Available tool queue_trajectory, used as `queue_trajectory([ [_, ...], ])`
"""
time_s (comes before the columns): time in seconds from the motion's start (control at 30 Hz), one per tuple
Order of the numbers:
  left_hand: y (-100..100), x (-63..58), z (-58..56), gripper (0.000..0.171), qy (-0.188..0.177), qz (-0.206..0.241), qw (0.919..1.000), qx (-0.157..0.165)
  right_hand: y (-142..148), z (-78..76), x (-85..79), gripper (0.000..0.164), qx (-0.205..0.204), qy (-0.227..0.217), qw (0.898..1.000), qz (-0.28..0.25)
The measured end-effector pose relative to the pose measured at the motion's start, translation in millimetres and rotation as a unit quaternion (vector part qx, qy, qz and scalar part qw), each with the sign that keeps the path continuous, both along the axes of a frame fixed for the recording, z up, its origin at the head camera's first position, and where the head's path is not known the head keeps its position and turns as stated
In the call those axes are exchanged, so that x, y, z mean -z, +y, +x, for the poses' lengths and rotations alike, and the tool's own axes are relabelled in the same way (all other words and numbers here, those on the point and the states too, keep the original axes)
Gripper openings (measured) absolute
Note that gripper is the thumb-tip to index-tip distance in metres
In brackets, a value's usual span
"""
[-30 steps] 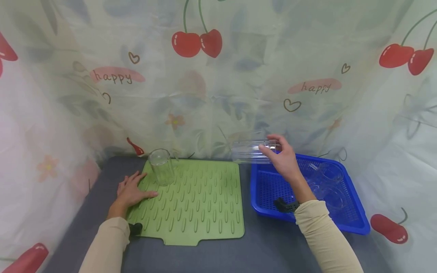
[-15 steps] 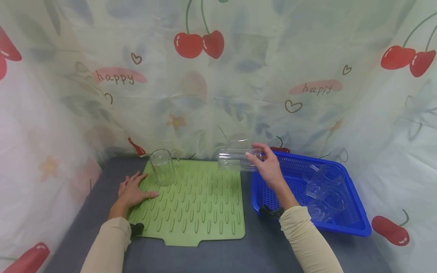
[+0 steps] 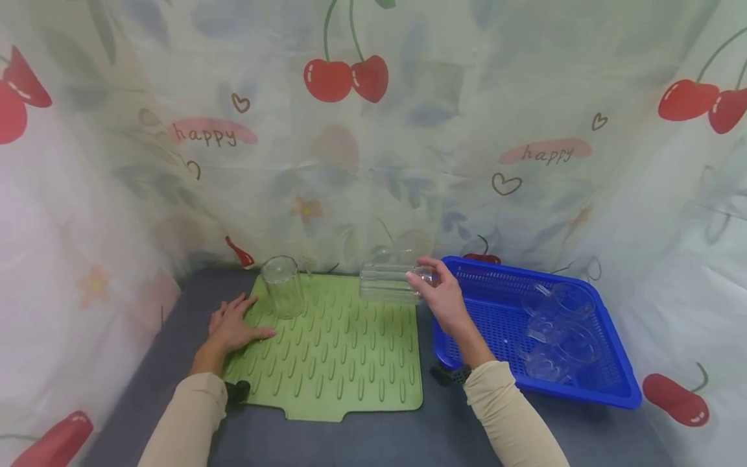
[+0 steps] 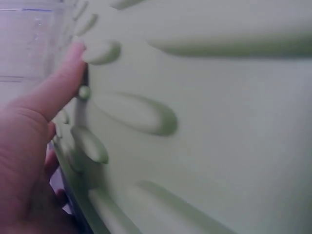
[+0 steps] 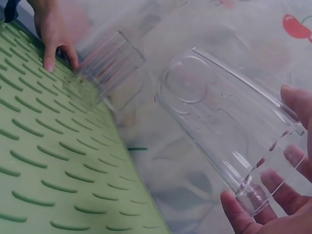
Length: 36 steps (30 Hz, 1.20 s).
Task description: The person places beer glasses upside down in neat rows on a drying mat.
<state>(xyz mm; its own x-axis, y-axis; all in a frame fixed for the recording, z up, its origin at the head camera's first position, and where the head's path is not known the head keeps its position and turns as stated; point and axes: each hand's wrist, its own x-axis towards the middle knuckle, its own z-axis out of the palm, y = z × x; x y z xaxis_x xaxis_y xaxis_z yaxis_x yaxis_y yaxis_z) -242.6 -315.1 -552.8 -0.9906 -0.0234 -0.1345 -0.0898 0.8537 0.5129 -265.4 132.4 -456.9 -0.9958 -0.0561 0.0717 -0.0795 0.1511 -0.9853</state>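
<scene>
A clear glass mug [image 3: 388, 282] lies sideways in the air above the back right of a green ridged drying mat [image 3: 344, 350]. My right hand [image 3: 443, 295] grips it by its right end, thumb and fingers around the glass. In the right wrist view the fingers [image 5: 287, 195] show through the clear wall. A second glass mug [image 3: 284, 288] stands at the mat's back left corner, its handle pointing right. Next to that mug, my left hand [image 3: 233, 327] rests on the mat's left edge, fingers spread and thumb on the ridges.
A blue plastic basket [image 3: 607, 389] sits to the right of the mat, with a few clear glass mugs [image 3: 560, 344] lying in its right half. Behind the grey table [image 3: 403, 441] hangs a cherry-printed curtain [image 3: 373, 162], which also closes off both sides.
My right hand has carried the mug leftward and a little down, from above the basket's back left corner to over the mat. The left hand stays put on the mat.
</scene>
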Motion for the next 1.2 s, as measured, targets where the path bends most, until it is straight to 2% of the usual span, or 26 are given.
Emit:
queue_trajectory([
  [0.3, 7.3, -18.2, 2.6, 0.104, -0.017, 0.014, 0.9997, 0.013, -4.7, 1.5, 6.4, 0.055, -0.005, -0.018, 1.0, -0.003],
  [0.43, 1.8, -26.2, 2.7, 0.104, -0.025, 0.051, 0.9983, 0.004, -7.6, 0.8, 11.5, 0.058, -0.009, -0.024, 1.0, 0.002],
  [0.57, -1.7, -37.3, 1.2, 0.099, -0.038, 0.095, 0.9945, -0.023, -9.7, 0.6, 13.2, 0.056, -0.012, -0.027, 1.0, 0.001],
  [0.7, -1.8, -49.8, -0.3, 0.09, -0.032, 0.126, 0.99, -0.055, -12.4, 0.8, 12.8, 0.056, -0.015, -0.027, 1.0, 0.003],
  [0.8, 0.6, -60.0, 0.3, 0.083, -0.005, 0.139, 0.9877, -0.071, -14.6, -0.2, 13.6, 0.055, -0.013, -0.026, 1.0, 0.002],
  [0.93, 6.7, -73.7, 1.3, 0.074, 0.066, 0.146, 0.981, -0.109, -17.0, -1.3, 14.9, 0.052, -0.013, -0.022, 1.0, 0.003],
  [1.07, 21.0, -89.7, 2.6, 0.067, 0.148, 0.17, 0.9627, -0.15, -19.9, 0.4, 14.5, 0.052, -0.018, -0.02, 1.0, 0.003],
  [1.2, 43.2, -106.2, 5.8, 0.061, 0.211, 0.199, 0.9441, -0.156, -23.7, 2.9, 13.2, 0.052, -0.023, -0.021, 1.0, 0.003],
])
